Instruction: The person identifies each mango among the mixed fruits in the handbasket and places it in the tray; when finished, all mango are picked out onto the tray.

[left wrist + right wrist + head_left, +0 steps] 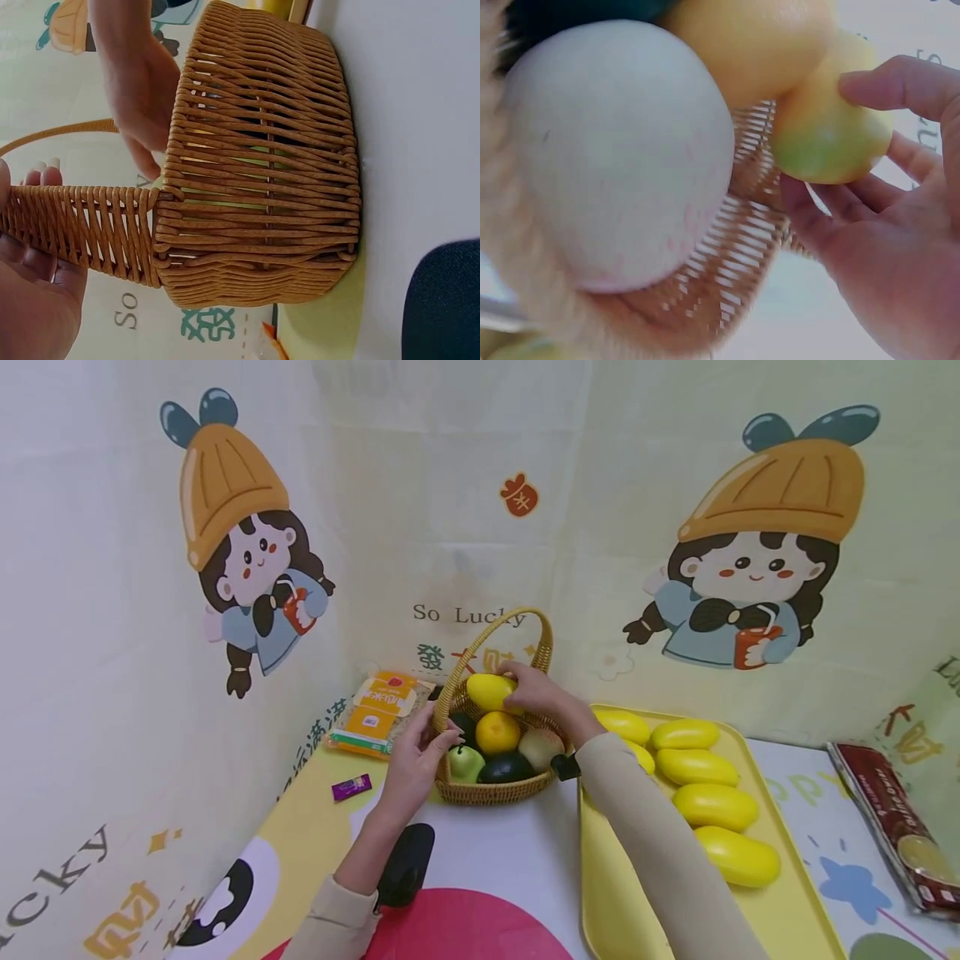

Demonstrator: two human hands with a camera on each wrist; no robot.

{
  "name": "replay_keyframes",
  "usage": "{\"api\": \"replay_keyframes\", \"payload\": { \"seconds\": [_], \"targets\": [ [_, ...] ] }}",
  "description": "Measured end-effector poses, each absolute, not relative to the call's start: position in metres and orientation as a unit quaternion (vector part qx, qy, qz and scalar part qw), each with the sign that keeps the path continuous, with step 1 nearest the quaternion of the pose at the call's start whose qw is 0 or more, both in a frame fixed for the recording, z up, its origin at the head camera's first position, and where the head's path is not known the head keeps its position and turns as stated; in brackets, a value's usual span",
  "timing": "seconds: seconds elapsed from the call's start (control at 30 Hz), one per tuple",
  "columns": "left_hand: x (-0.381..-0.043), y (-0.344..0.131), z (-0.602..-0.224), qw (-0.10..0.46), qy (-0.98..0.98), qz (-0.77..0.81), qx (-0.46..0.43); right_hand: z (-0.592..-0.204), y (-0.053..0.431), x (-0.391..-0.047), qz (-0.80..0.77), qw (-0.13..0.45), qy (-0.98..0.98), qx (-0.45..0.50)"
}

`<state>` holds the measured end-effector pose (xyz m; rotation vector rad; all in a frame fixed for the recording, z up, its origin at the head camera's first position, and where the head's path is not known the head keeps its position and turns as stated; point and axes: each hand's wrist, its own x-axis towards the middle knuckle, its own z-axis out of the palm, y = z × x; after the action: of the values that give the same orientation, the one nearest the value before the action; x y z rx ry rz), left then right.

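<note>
In the head view a wicker basket [495,793] stands near the back wall, its tall handle arching up. My left hand [412,756] grips the handle's left base; in the left wrist view the fingers curl round the woven handle [82,229]. My right hand [536,687] holds a yellow mango [489,691] at the basket's back. The right wrist view shows the thumb and fingers round that mango's green-tinged end [832,142]. Also in the basket are an orange [497,732], a green pear [467,764], a dark avocado [506,768] and a pale peach [540,749].
On the right, a yellow tray [611,877] carries several yellow mangoes [716,806], partly under my right sleeve. A red snack pack [892,818] lies beyond it. An orange food packet [375,710] and small purple sachet [351,787] lie left of the basket.
</note>
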<state>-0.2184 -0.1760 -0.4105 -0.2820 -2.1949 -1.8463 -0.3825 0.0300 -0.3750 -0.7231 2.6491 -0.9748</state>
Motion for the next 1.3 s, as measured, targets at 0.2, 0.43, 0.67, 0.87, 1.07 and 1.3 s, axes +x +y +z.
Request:
{"api": "replay_keyframes", "payload": {
  "seconds": [0.2,0.43,0.67,0.87,1.07,1.3],
  "targets": [
    [-0.218,-0.179,-0.411,0.13,-0.758,-0.633,-0.091,-0.373,0.046,-0.377,-0.33,0.121,0.901,-0.256],
    [-0.216,-0.181,-0.413,0.129,-0.76,-0.632,-0.081,-0.378,0.065,-0.359,-0.328,0.068,0.896,-0.292],
    [-0.215,-0.183,-0.415,0.143,-0.759,-0.629,-0.085,-0.386,0.087,-0.336,-0.356,0.034,0.888,-0.29],
    [-0.213,-0.182,-0.415,0.144,-0.756,-0.632,-0.088,-0.39,0.103,-0.312,-0.37,0.007,0.889,-0.271],
    [-0.213,-0.179,-0.413,0.145,-0.757,-0.631,-0.086,-0.392,0.115,-0.289,-0.361,-0.032,0.894,-0.264],
    [-0.215,-0.173,-0.411,0.146,-0.757,-0.63,-0.093,-0.399,0.13,-0.261,-0.363,-0.055,0.89,-0.271]
  ]
}}
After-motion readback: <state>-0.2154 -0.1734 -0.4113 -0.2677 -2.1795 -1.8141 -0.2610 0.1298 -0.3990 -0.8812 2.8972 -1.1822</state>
